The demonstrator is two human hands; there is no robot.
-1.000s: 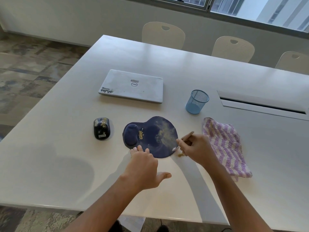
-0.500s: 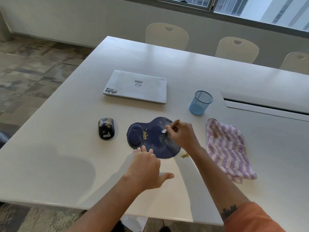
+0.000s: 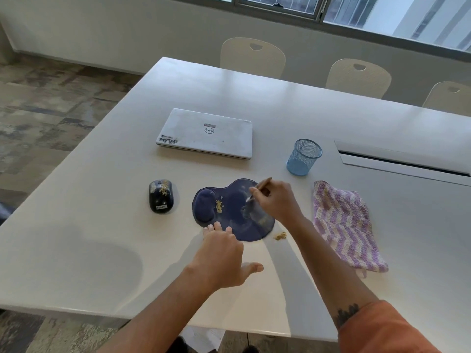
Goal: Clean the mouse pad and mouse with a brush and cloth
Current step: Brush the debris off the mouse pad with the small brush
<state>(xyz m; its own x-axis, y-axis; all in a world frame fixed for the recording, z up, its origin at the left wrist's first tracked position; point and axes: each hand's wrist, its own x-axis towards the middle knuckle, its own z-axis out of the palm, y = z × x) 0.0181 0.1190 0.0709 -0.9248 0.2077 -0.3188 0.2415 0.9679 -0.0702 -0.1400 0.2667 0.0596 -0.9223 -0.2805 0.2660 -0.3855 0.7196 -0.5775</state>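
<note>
Fingers of left hand (image 3: 221, 253) press mouse pad (image 3: 233, 211) flat; right hand (image 3: 276, 200) pinches brush (image 3: 260, 187).

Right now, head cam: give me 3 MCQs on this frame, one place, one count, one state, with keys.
1. Where is the cloth?
A. right of the pad
B. on the laptop
C. in the cup

2. How many chairs show behind the table?
A. one
B. three
C. five

3. What is the right hand doing?
A. resting open on the table
B. gripping the brush
C. lifting the mouse

Key: 1 A, the cloth lies flat right of the pad. 2 B, three chair backs stand along the far edge. 3 B, its fingers pinch the brush, tip on the pad, while the left hand presses the near edge.
</note>
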